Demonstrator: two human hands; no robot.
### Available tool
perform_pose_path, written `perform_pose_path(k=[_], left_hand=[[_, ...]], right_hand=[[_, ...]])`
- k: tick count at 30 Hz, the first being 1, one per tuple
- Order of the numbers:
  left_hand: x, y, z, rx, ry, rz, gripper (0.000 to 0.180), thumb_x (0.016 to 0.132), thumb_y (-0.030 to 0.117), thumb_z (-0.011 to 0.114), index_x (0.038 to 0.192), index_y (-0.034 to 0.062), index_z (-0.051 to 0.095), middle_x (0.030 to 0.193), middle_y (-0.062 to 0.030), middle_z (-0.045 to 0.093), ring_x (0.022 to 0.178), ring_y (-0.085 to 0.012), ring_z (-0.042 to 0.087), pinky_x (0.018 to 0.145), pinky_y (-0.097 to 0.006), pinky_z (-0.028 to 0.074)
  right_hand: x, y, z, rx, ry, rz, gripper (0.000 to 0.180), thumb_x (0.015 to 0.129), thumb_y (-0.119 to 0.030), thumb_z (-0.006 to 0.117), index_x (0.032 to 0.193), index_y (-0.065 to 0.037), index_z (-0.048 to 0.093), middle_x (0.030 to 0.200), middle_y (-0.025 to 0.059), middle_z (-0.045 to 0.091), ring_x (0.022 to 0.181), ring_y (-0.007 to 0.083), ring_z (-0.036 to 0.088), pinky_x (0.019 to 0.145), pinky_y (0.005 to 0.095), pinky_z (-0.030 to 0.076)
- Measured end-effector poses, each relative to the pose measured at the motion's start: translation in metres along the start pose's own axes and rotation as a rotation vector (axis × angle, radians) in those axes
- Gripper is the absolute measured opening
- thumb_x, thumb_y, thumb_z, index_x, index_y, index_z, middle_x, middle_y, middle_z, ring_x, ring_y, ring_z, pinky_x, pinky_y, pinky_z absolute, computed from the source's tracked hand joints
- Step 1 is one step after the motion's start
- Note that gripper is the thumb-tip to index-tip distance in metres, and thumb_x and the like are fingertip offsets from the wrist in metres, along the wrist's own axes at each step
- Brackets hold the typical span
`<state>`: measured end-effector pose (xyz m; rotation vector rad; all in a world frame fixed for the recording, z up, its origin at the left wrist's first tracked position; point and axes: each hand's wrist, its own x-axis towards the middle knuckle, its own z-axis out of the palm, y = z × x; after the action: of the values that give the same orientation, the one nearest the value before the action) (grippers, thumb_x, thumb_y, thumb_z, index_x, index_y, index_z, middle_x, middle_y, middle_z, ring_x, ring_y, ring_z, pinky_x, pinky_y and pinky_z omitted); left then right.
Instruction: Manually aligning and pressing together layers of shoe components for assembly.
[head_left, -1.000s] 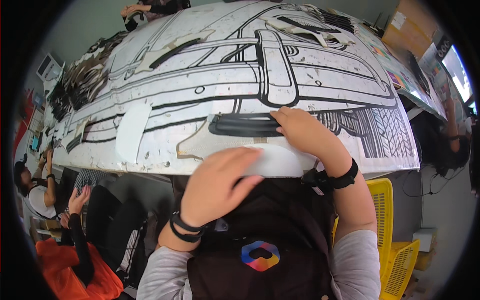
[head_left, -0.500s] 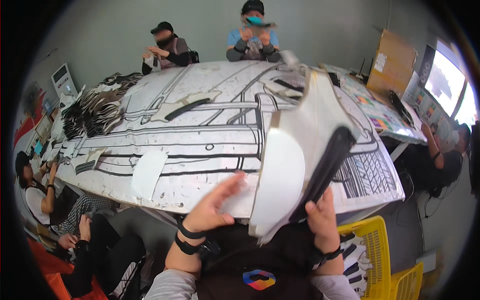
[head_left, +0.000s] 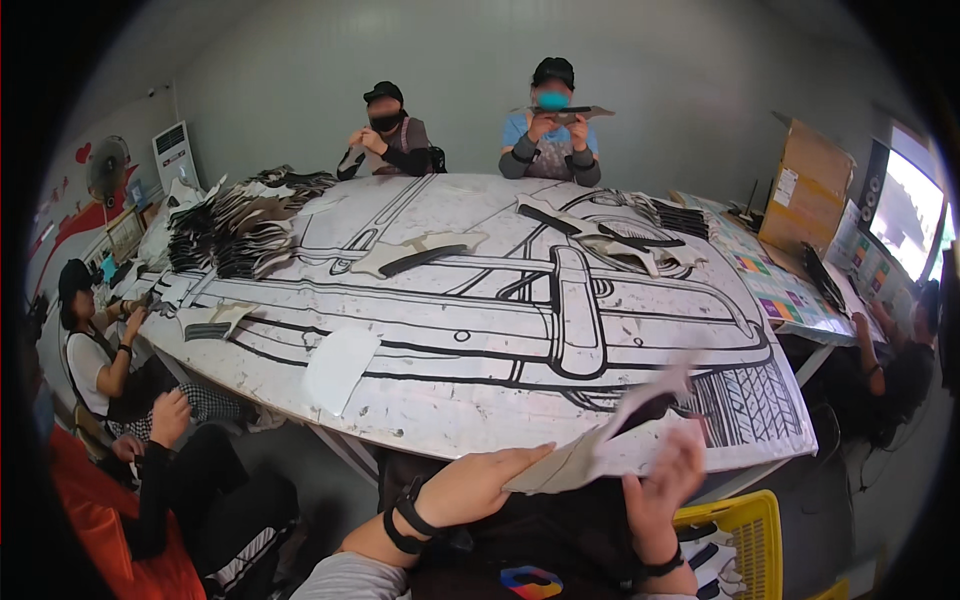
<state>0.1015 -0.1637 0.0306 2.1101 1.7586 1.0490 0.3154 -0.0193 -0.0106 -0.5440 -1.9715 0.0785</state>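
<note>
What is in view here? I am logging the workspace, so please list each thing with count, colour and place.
Table: one, white with black line drawing, centre.
Flat cut piece: one, pale grey, held at near edge.
White sheet: one, near-left on table.
Stacked pieces: one pile, dark and pale, far left.
Cardboard box: one, brown, right.
Yellow crate: one, lower right.
Seated people: two at far side, others at both sides.
Left hand: under the piece.
Right hand: gripping the piece.

A workshop: seated workers around a big worktable with stacked cut pieces and a cardboard box.
</note>
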Motion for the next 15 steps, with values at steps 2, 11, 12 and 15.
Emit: perform_pose_path(k=[2,11,12,15], left_hand=[[0.004,0.015,-0.007,0.143,-0.023,-0.035,0.06,0.075,0.004,0.053,0.133,0.0069,0.04,0.113,-0.0201,0.057,0.083,-0.0329,0.063,0.07,-0.039,0.053],[0.049,0.044,-0.018,0.931,0.321,-0.039,0.053,0.075,0.007,0.054,0.127,0.0033,0.045,0.112,-0.0157,0.057,0.078,-0.0242,0.061,0.064,-0.03,0.052],[0.052,0.042,-0.015,0.925,0.315,-0.029,0.053,0.075,0.007,0.054,0.127,0.0033,0.045,0.112,-0.0157,0.057,0.078,-0.0242,0.061,0.064,-0.03,0.052],[0.064,0.036,-0.004,0.916,0.376,-0.073,0.052,0.078,0.007,0.052,0.128,0.0015,0.044,0.114,-0.0174,0.058,0.088,-0.0246,0.064,0.069,-0.029,0.054]], right_hand=[[0.01,-0.03,-0.03,0.025,0.062,-0.192,0.065,0.083,-0.039,0.06,0.131,-0.003,0.034,0.136,0.0134,0.032,0.127,0.0378,0.032,0.108,0.0437,0.018],[0.088,-0.068,-0.029,-0.494,-0.353,-0.277,0.041,0.075,-0.008,0.05,0.113,0.008,0.054,0.116,0.0215,0.056,0.099,0.0291,0.058,0.085,0.037,0.046],[0.092,-0.065,-0.023,-0.491,-0.346,-0.168,0.043,0.075,-0.006,0.05,0.115,0.009,0.052,0.117,0.0233,0.055,0.096,0.03,0.058,0.082,0.0365,0.048],[0.094,-0.043,-0.003,-0.517,-0.211,-0.15,0.048,0.073,-0.003,0.05,0.119,0.011,0.049,0.119,0.0251,0.054,0.091,0.0313,0.059,0.08,0.0374,0.048]])
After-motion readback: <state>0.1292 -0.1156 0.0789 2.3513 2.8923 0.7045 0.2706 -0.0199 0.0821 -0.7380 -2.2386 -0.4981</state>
